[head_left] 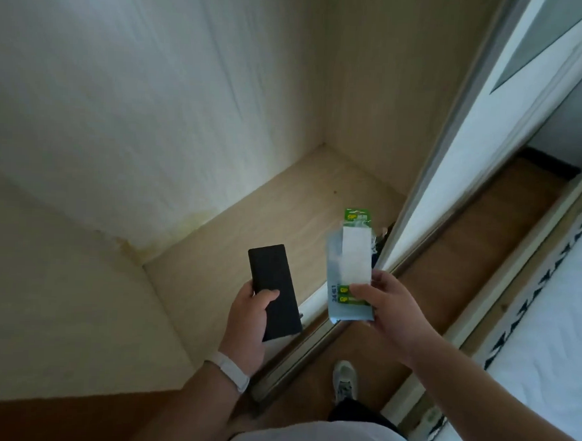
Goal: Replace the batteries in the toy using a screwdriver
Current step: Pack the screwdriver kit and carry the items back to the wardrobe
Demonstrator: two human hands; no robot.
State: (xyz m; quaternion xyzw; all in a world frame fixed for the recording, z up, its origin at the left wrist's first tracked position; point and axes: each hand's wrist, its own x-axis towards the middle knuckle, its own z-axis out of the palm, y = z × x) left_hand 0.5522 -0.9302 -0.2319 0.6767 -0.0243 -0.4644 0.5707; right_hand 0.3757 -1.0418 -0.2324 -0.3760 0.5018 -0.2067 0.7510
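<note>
My left hand (248, 322) grips a flat black rectangular case (273, 289) by its lower end, thumb across the front. My right hand (384, 307) pinches a battery pack (351, 266): a green and white card with a pale blue backing, held upright by its lower part. Both are held in front of an open wardrobe. No toy or screwdriver shows in view.
The wardrobe's light wood shelf floor (283, 213) lies below and behind the hands, with walls behind. A sliding mirrored door (452, 160) and its floor track run along the right. Brown floor, my shoe (344, 379) and a patterned white bed edge (546, 298) lie at right.
</note>
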